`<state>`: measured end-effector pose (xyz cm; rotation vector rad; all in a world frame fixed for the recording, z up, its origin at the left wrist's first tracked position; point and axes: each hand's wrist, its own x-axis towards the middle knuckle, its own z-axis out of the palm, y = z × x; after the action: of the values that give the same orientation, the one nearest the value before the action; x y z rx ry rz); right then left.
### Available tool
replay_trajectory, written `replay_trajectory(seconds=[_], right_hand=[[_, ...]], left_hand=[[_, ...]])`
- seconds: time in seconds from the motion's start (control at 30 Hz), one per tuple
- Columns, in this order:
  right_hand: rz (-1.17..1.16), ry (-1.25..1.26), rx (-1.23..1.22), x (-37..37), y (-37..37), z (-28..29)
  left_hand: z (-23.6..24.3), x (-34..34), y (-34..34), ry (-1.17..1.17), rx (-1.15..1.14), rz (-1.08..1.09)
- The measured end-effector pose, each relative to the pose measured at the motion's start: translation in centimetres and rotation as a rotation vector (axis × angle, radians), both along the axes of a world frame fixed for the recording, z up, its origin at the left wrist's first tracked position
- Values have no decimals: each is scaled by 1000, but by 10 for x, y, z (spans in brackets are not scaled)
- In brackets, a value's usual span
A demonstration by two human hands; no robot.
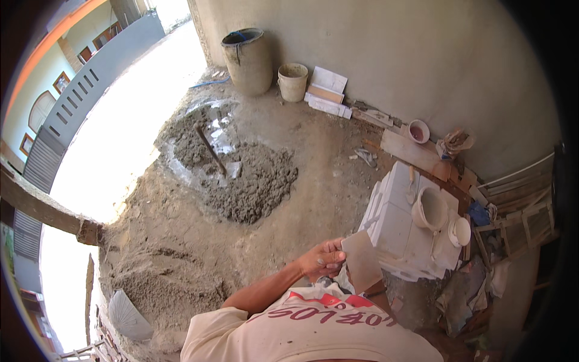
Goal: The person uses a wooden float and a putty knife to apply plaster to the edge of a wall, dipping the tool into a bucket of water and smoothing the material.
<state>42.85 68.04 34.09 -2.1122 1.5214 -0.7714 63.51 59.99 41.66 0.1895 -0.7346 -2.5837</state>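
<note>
My left hand (323, 260) is closed on the edge of a flat, rectangular grey-beige plate (362, 260), its thumb lying near the plate's left edge. The plate is tilted up in front of my chest; its exact kind does not show. My right forearm (379, 293), with a dark band at the wrist, comes up behind the plate's lower edge. The plate hides the right hand's fingers. Just beyond, to the right, stands a stack of white blocks (386, 205). On it are a cream bucket (430, 209), a small white tub (459, 231) and a trowel (411, 184) with a wooden handle.
A wet mortar heap (256, 184) with a wooden handle (210, 149) sticking out lies ahead. Against the wall stand a large barrel (250, 63), a bucket (293, 83) and boards (326, 90). A sand pile (163, 283) is at left, a wooden ladder-like frame (515, 226) at right.
</note>
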Motion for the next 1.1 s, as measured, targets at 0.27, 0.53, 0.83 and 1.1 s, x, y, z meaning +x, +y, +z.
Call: replay_trajectory(seconds=[0.27, 0.53, 0.83, 1.1], right_hand=[[11, -68, 181, -121, -179, 50], [-81, -247, 172, -169, -367, 49], [-119, -63, -54, -246, -605, 85], [-278, -997, 370, -291, -734, 56]], left_hand=[[48, -114, -183, 61, -55, -200], [38, -193, -371, 146, 5, -268], [53, -279, -630, 154, 60, -360], [42, -338, -757, 125, 185, -316]])
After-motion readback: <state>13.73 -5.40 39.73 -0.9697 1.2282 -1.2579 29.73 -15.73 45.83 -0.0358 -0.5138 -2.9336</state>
